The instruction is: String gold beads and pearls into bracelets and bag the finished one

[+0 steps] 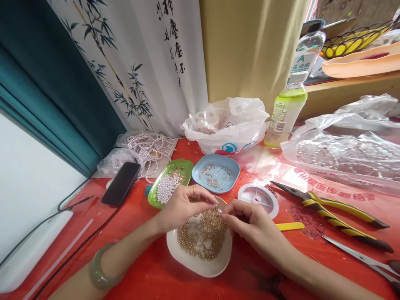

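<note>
My left hand (189, 206) is over the white dish (208, 268), thumb and fingers closed in a pinch. Opposite it, my right hand (248, 216) pinches at the dish's right side, with a small pearl-white bead (219, 211) showing at its fingertips. The two sets of fingertips almost meet; anything thin between them is too small to make out. Many gold beads (203, 237) lie in the dish below. Behind my left hand is a green tray (184, 166) with white pearl beads (168, 188). A blue tray (231, 166) holds small metal pins.
A thread spool (258, 201), yellow stick (290, 226), pliers (337, 208) and scissors (359, 254) lie right. A phone (121, 183) and pearl strands (153, 146) are left. Behind stand a plastic bag (226, 125) and a bottle (286, 112); a bag of beads (350, 154) lies far right.
</note>
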A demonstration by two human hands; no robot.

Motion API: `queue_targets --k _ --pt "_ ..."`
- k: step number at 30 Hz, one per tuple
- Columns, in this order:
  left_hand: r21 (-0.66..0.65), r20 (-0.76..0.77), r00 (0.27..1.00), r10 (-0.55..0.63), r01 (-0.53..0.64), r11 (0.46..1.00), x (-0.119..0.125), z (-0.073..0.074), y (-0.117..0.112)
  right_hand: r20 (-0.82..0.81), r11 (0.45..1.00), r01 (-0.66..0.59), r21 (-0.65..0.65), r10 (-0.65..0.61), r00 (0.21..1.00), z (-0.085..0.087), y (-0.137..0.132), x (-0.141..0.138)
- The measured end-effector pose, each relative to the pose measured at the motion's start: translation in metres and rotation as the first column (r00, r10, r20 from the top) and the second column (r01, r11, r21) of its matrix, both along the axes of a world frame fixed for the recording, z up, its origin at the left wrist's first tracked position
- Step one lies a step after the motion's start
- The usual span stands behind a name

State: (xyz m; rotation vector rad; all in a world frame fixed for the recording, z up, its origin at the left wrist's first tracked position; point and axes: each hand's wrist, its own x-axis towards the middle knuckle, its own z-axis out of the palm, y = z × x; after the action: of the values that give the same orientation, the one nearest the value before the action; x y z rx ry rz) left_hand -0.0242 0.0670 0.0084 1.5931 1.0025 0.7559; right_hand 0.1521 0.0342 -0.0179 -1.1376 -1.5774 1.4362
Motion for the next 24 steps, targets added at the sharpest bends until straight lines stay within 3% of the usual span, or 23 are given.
queue_targets --k 7,12,16,19,24 --pt "-0.067 -0.023 0.999 -0.028 0.026 0.997 0.0 0.002 -0.001 0.015 0.999 0.006 0.052 -0.007 1.0 -0.001 0.0 0.0" --pt "0.059 -0.234 0.972 0.024 -0.011 0.998 -0.011 0.011 0.008 0.042 0.995 0.009 0.098 -0.013 0.999 -0.002 -0.001 0.001" --pt "0.129 -0.45 0.887 -0.107 0.184 0.974 -0.017 0.011 0.009 0.045 0.994 0.0 0.114 -0.005 0.999 -0.002 0.0 0.001" --pt "0.181 -0.505 0.838 -0.208 0.339 0.923 -0.015 0.006 0.006 0.055 0.993 -0.002 0.115 -0.005 0.998 -0.002 0.0 0.001" --pt "0.268 -0.583 0.782 -0.219 0.44 0.857 -0.008 0.0 0.0 0.059 0.993 0.0 0.12 -0.007 0.998 -0.002 0.001 0.0"
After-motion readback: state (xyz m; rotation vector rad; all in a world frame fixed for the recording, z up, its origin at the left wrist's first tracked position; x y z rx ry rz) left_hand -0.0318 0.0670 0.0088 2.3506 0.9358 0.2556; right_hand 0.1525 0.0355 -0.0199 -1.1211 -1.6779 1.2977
